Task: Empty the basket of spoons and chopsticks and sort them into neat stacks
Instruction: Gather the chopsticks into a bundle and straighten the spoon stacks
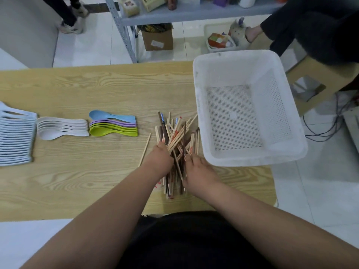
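Observation:
A loose bundle of chopsticks, pale wood and dark brown, lies on the wooden table just left of the white perforated basket, which holds nothing. My left hand grips the bundle from its left side. My right hand grips it from the right. One pale chopstick lies apart to the left. Three spoon stacks sit in a row: light blue-white, white, and a blue, purple and green one.
A metal shelf unit with a cardboard box stands beyond the table. A seated person's legs and a stool are at the far right, another person's feet at the far left. Cables lie on the floor.

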